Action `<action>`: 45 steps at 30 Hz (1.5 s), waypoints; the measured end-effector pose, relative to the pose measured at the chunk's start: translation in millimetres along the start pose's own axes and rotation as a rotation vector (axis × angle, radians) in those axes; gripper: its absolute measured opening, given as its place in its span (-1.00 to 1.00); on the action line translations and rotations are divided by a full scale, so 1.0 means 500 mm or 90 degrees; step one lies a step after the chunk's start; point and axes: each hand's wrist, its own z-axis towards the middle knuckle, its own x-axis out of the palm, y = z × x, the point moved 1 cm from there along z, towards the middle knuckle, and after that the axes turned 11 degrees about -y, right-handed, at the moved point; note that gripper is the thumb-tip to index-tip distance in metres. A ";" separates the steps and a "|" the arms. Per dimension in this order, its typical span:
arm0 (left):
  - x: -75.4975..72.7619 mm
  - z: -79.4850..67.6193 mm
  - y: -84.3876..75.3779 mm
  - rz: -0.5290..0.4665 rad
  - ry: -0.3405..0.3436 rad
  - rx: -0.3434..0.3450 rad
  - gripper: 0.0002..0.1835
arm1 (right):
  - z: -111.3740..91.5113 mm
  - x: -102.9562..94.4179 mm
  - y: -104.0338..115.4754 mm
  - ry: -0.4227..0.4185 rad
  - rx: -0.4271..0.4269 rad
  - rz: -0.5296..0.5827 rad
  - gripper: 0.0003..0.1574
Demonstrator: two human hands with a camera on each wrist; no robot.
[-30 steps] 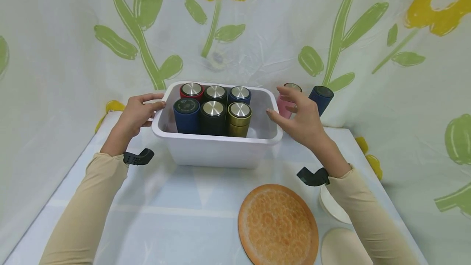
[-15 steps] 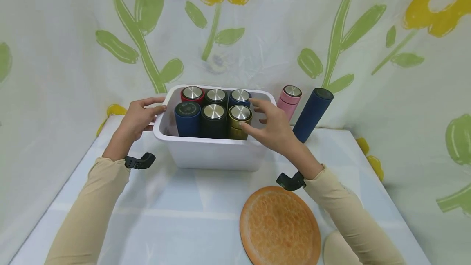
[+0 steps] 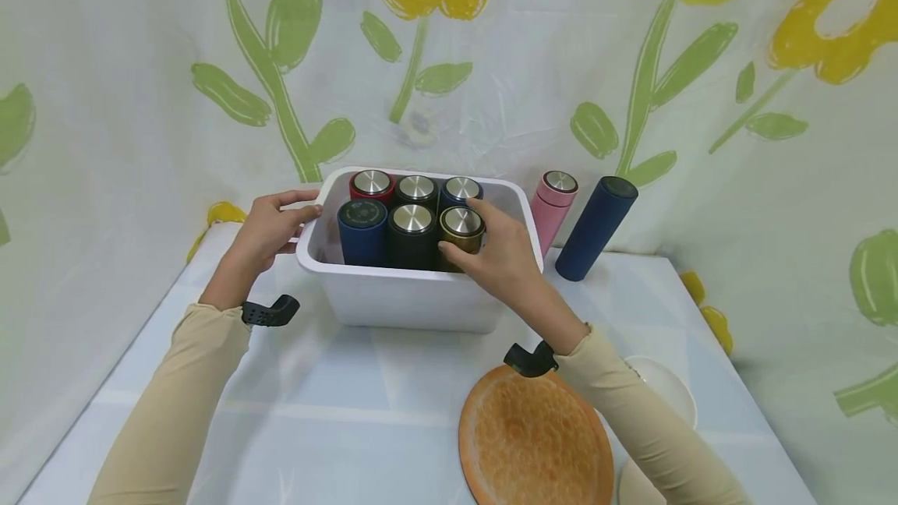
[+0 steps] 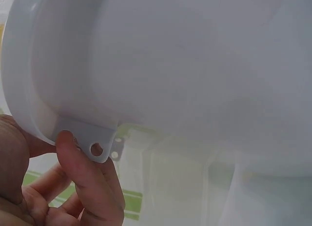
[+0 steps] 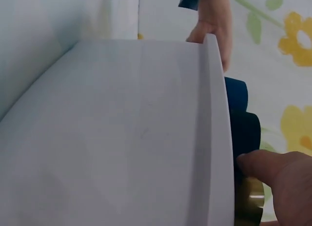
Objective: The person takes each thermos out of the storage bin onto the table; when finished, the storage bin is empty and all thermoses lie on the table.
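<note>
A white plastic tub (image 3: 414, 306) holds several upright thermos bottles in two rows. My left hand (image 3: 265, 231) grips the tub's left end; in the left wrist view its fingers (image 4: 85, 177) curl on a tab under the rim. My right hand (image 3: 507, 256) reaches over the tub's front right, thumb and fingers around the top of the gold thermos bottle (image 3: 461, 221). Beside that bottle stand a black one (image 3: 412, 236) and a dark blue one (image 3: 363, 232). Behind them are red (image 3: 372, 182), black (image 3: 416, 188) and blue (image 3: 461, 188) bottles with steel lids.
Right of the tub, a pink bottle (image 3: 553, 205) and a tall navy bottle (image 3: 596, 228) stand on the table (image 3: 337, 411). Nearer lie a round bread-patterned mat (image 3: 536, 443) and a white dish (image 3: 666, 388), partly behind my right sleeve. A flowered curtain (image 3: 519, 100) hangs behind.
My right hand has moved left from beyond the tub's right rim to the gold thermos bottle and closed around its top. My left hand has stayed at the tub's left end.
</note>
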 end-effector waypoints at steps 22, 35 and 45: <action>0.003 -0.004 0.010 -0.007 0.003 -0.005 -0.41 | -0.023 0.008 -0.008 -0.035 0.015 0.023 -0.16; 0.000 0.003 0.013 -0.006 0.002 0.003 -0.40 | -0.010 -0.037 -0.004 -0.095 -0.019 0.039 -0.22; 0.002 0.006 0.005 -0.002 0.006 -0.001 -0.40 | 0.003 -0.085 0.000 -0.128 -0.033 0.030 -0.21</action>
